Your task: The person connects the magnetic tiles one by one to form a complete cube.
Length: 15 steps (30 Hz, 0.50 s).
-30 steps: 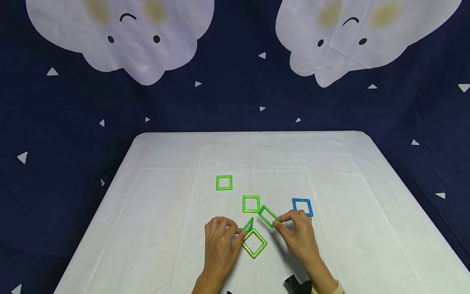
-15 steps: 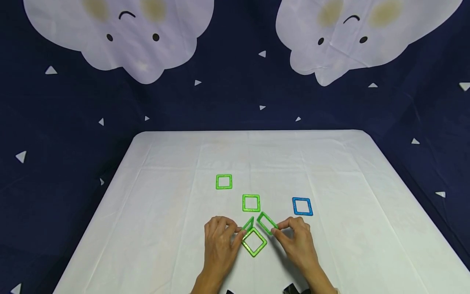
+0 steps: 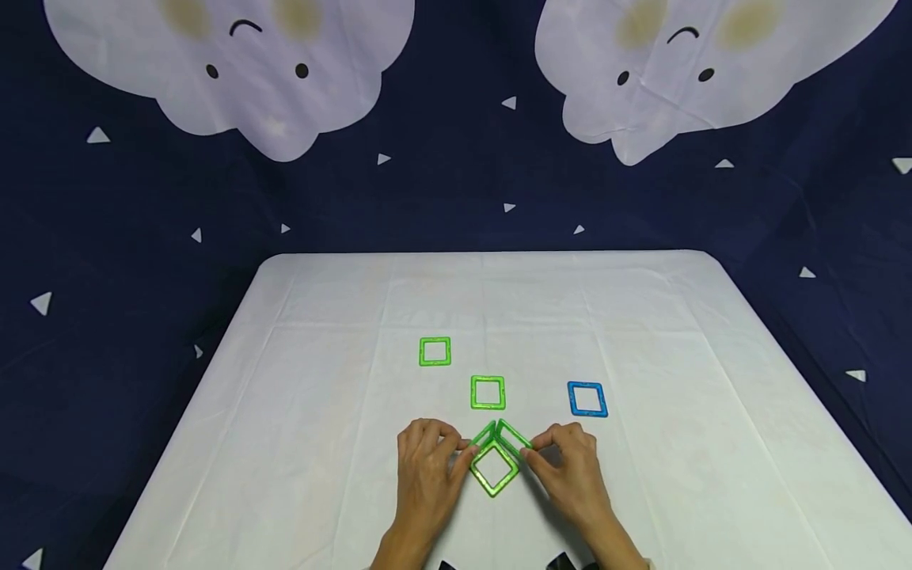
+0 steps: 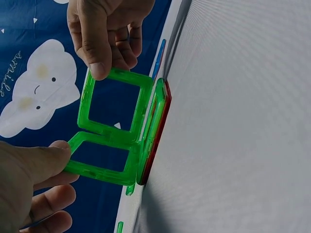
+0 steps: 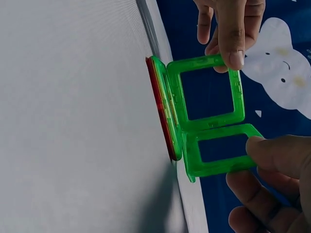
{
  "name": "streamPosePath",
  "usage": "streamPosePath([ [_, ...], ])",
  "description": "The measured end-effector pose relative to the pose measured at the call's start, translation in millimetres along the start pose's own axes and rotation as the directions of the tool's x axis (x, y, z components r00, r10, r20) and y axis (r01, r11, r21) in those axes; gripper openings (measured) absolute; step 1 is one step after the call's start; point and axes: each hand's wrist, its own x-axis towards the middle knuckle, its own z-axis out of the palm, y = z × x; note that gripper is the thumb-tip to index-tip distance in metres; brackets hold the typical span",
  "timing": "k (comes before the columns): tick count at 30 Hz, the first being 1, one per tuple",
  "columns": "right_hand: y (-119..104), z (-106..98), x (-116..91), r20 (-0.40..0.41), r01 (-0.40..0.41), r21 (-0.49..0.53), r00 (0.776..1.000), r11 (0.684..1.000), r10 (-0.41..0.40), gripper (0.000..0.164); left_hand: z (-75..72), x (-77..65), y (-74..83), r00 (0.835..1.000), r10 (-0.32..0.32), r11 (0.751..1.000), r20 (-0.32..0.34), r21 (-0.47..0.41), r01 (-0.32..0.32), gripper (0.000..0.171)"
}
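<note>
In the head view my left hand [image 3: 431, 471] and right hand [image 3: 573, 475] face each other across a green square frame tile [image 3: 507, 480] lying on the table. A red layer [image 5: 159, 109] shows under that flat tile in the wrist views. My left hand pinches an upright green square tile [image 4: 97, 174] between thumb and fingers, along the flat tile's far left edge. Between thumb and fingers of the right hand is a second upright green square tile [image 5: 218, 169], at the far right edge. The two upright tiles meet at the far corner in a V.
Two more green square tiles lie flat beyond the hands, one nearer [image 3: 488, 405] and one farther left [image 3: 435, 363]. A blue square tile [image 3: 587, 412] lies to the right. The white-covered table [image 3: 321, 332] ends at a dark blue backdrop [image 3: 456, 214] with clouds.
My right hand has brought its green tile toward me and left, from near the middle loose tile to the flat tile's edge, beside the other upright one. The left hand has stayed put.
</note>
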Motion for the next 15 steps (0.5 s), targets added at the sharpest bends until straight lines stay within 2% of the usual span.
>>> streamPosePath([
  [6, 0.1, 1.4, -0.4, -0.006, 0.085, -0.016, 0.996, 0.996, -0.085, 0.034, 0.2, -0.3, -0.6, 1.000, 0.008, 1.000, 0.000, 0.000, -0.008, 0.018],
  [15, -2.0, 1.9, -1.0, 0.009, 0.098, -0.036, 0.995, 0.995, -0.098, 0.035, -0.7, -0.2, -0.8, 1.000, -0.008, 1.000, 0.011, -0.008, 0.008, 0.018],
])
